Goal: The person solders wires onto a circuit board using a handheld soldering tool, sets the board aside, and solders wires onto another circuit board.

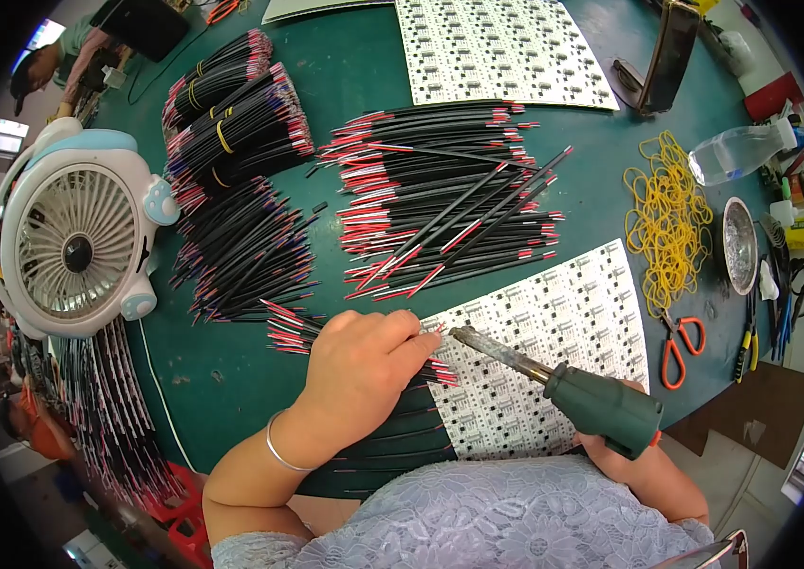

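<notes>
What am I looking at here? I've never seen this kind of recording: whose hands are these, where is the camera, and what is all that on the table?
The single picture comes from a fisheye camera worn on a person's head, looking down, so straight edges bend. There is no machine: the forearms entering from below are the person's own. The left hand presses a bunch of black wires with red ends against a white circuit panel. The right hand holds a soldering iron with a green handle, its tip near the wire ends. On the green table lie more wire bundles, a small fan, yellow rubber bands, orange-handled scissors and a clear bottle.
</notes>
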Available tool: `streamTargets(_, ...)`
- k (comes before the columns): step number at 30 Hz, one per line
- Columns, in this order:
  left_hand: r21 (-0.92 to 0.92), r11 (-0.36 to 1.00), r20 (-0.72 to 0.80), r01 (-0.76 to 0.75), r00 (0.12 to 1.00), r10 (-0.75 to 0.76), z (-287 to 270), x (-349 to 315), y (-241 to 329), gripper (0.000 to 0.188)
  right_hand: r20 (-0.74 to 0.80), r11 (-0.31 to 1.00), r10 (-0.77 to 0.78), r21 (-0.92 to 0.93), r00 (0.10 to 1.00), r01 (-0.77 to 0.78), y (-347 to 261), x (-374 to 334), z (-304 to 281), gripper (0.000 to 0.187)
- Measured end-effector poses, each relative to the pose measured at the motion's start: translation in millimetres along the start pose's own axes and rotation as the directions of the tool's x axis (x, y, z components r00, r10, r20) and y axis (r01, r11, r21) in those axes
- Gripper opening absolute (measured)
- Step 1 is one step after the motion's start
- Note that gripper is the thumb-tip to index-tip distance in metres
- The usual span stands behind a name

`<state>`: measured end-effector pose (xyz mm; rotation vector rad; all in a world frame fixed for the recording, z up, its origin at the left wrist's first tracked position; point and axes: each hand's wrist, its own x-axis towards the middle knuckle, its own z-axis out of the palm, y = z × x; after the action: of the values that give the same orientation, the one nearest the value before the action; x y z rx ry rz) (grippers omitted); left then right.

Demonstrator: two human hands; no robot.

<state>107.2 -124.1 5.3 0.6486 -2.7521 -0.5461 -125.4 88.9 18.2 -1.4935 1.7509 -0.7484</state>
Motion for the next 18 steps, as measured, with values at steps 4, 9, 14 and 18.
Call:
streamTargets(4, 0.042, 0.999, 0.011, -0.02, 1.0, 0.02, -2, 1, 3, 0.022, -0.008, 0.999, -0.044, -0.026, 0.999, 0.044, -2, 3, -2, 0.028)
streamTargets(9, 0.063, 0.998, 0.024, -0.023, 0.999, 0.022, -4, 0, 5, 0.021, -0.052, 0.947, 0.091, 0.314, 0.994, -0.07, -2, -4, 1, 0.038)
streamTargets(14, -0.04, 0.997, -0.121, -0.058, 0.991, 0.053, -11, 0, 8, 0.021, -0.156, 0.753, 0.271, 0.649, 0.95, -0.108, -6, -3, 0, 0.062)
streamTargets(18, -0.079, 0.997, -0.187, 0.007, 0.982, -0.022, -37, -10, 31, 0.033, -0.206, 0.721, 0.312, 0.688, 0.927, -0.089, -5, -5, 1, 0.063)
